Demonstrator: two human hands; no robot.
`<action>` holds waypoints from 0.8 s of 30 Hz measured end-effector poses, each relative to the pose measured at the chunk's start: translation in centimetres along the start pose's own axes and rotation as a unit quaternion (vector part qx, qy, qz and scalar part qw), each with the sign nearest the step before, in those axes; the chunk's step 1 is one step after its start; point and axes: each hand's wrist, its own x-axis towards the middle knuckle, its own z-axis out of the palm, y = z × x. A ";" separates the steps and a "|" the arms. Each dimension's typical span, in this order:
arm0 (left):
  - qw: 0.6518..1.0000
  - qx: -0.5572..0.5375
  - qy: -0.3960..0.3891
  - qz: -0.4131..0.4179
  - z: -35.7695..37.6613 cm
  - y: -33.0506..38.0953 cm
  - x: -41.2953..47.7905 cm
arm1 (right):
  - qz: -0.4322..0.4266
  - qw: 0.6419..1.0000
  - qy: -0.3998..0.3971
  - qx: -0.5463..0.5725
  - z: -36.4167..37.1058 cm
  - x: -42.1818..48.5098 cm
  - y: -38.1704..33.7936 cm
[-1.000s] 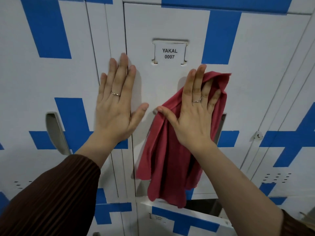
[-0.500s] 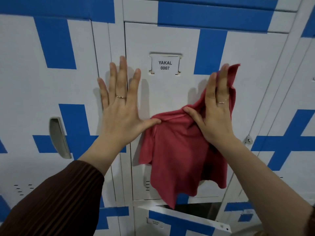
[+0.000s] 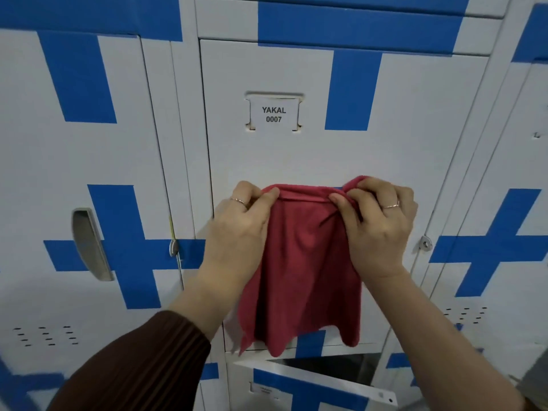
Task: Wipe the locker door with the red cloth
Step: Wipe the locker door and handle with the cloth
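The white locker door [image 3: 296,155] with blue cross stripes carries a label reading YAKAL 0007 [image 3: 273,114]. In front of its lower half hangs the red cloth [image 3: 305,271], held by its top edge. My left hand [image 3: 240,232] pinches the cloth's upper left corner. My right hand [image 3: 376,226] grips the bunched upper right corner. Both hands are at the same height, below the label. The cloth drapes down and hides the door's handle area.
A neighbouring locker on the left has a grey recessed handle [image 3: 89,244] and a hasp [image 3: 173,247]. Another hasp [image 3: 426,243] sits right of the door. Below, a lower locker door [image 3: 314,387] stands ajar, tilted outward.
My left hand left the flat door surface and took hold of the cloth's left corner. My right hand stopped pressing flat and closed on the cloth. Both hands came lower.
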 end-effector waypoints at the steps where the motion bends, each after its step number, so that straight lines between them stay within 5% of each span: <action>1: 1.000 -0.005 0.002 -0.011 0.3 0.4 -0.5 | 0.019 0.999 -0.018 0.021 -0.3 -0.8 -0.5; 7: 0.994 0.082 -0.050 0.044 1.4 1.8 -4.2 | 0.146 0.966 -0.198 0.075 -0.9 -5.6 -3.6; 15: 0.967 0.199 -0.115 0.112 2.6 -0.7 -6.0 | 0.201 0.954 -0.195 -0.105 0.6 -4.4 -5.4; 24: 0.948 0.152 -0.175 0.218 3.8 -0.7 -9.1 | 0.137 0.958 -0.250 -0.011 0.3 -10.7 -1.9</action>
